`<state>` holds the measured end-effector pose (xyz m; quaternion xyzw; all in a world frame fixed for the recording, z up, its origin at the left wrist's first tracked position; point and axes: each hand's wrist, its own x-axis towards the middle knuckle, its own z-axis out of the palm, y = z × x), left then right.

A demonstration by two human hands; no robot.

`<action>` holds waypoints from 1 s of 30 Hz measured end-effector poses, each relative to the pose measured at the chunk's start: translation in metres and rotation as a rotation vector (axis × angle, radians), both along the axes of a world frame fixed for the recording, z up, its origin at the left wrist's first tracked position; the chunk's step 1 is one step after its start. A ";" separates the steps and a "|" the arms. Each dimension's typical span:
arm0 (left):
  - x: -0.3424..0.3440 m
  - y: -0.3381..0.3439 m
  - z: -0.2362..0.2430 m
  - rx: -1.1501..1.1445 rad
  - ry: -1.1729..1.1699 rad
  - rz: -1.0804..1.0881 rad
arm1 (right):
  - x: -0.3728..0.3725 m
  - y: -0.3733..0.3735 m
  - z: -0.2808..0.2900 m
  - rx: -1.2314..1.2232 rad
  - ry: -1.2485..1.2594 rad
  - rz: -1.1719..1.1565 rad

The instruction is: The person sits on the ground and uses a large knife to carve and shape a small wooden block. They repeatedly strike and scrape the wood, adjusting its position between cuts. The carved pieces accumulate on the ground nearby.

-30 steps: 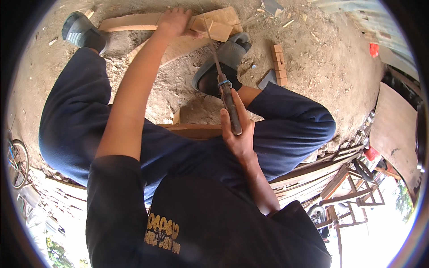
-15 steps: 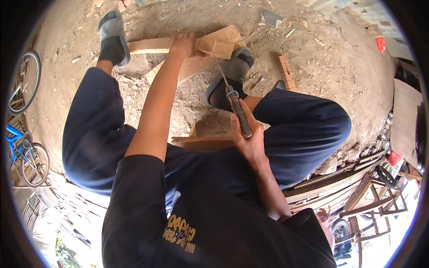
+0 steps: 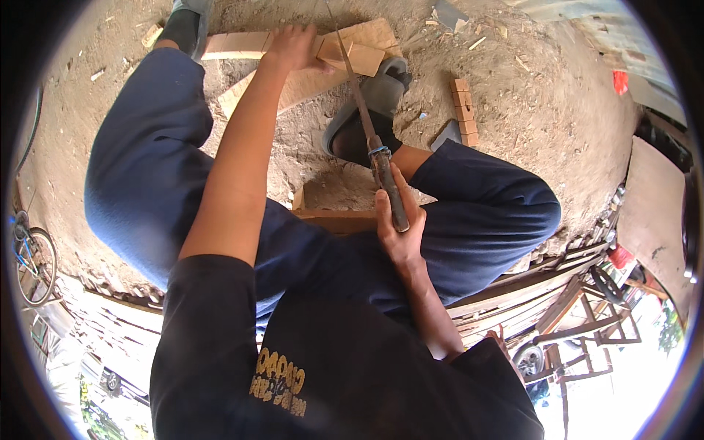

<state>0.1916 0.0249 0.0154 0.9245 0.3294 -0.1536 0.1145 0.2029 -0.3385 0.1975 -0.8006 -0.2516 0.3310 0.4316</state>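
Observation:
My left hand (image 3: 295, 48) grips a pale wooden strip (image 3: 235, 45) that lies across a wider board (image 3: 312, 89) on the ground, its fingers over the strip's far edge. In my right hand (image 3: 403, 227) is the dark handle of a long, narrow saw (image 3: 359, 104); its teeth are too small to make out. The blade points away from me and crosses the strip's right end, just right of my left hand. A squarish wooden end (image 3: 361, 59) shows right of the blade. My foot in a grey slide sandal (image 3: 378, 92) rests against the wood.
A notched wooden piece (image 3: 464, 111) lies on the dirt to the right, beside a grey flat scrap (image 3: 446, 136). Another plank (image 3: 337, 221) sits between my legs. Wood chips litter the ground. A bicycle (image 3: 33, 260) stands far left; a wooden frame (image 3: 587, 334) is at the lower right.
The view has shifted slightly. The saw's blade has slid farther forward across the wood and its flat side shows more. Both hands keep their grip.

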 end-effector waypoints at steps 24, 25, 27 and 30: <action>0.003 0.003 -0.015 -0.079 -0.068 0.002 | 0.014 0.034 -0.016 0.043 -0.101 0.033; 0.004 0.002 -0.010 -0.063 -0.069 0.002 | 0.010 0.025 -0.015 0.033 -0.102 0.038; 0.000 0.003 -0.012 -0.091 -0.070 -0.005 | 0.005 0.018 -0.012 0.012 -0.089 0.043; 0.000 0.013 -0.027 -0.156 -0.112 -0.037 | 0.014 0.044 -0.017 -0.002 -0.036 0.031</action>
